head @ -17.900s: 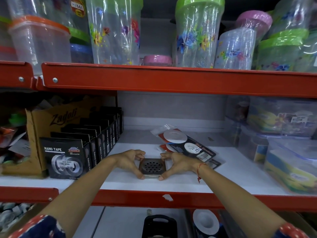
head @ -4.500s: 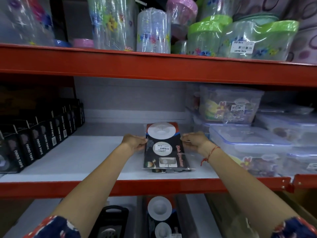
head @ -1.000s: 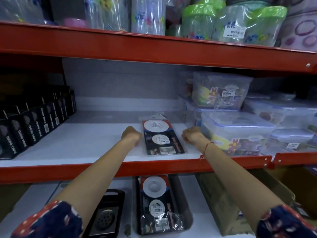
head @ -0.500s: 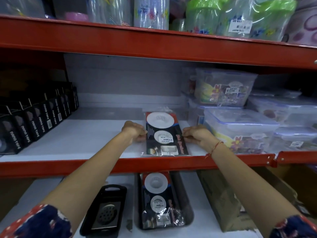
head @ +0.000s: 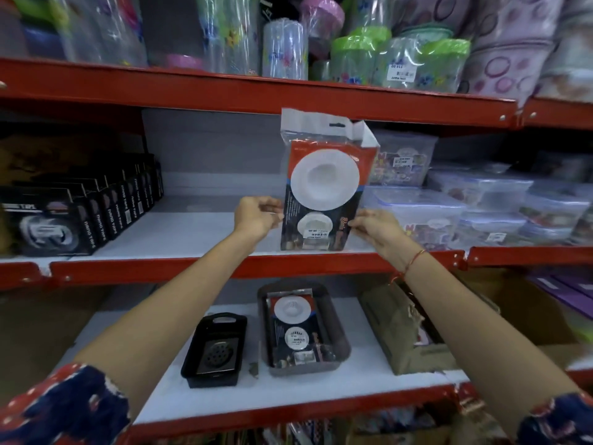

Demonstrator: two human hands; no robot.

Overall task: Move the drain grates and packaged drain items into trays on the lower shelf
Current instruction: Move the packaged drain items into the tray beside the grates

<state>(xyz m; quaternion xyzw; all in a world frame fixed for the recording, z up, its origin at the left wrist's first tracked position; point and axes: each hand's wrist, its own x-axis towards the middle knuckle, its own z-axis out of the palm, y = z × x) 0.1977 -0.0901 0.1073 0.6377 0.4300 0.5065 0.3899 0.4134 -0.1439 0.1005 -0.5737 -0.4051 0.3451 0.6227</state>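
At frame centre the pack [head: 322,194] is held upright above the middle shelf [head: 192,234], pinched at its lower side edges by the left hand [head: 256,216] and right hand [head: 373,224]. It is judged light, floppy and slippery; edge grips suit it.

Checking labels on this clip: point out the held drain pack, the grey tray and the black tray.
drain pack [head: 324,181], head view, large white disc
grey tray [head: 340,329], head view, right wall
black tray [head: 224,320], head view, handle end
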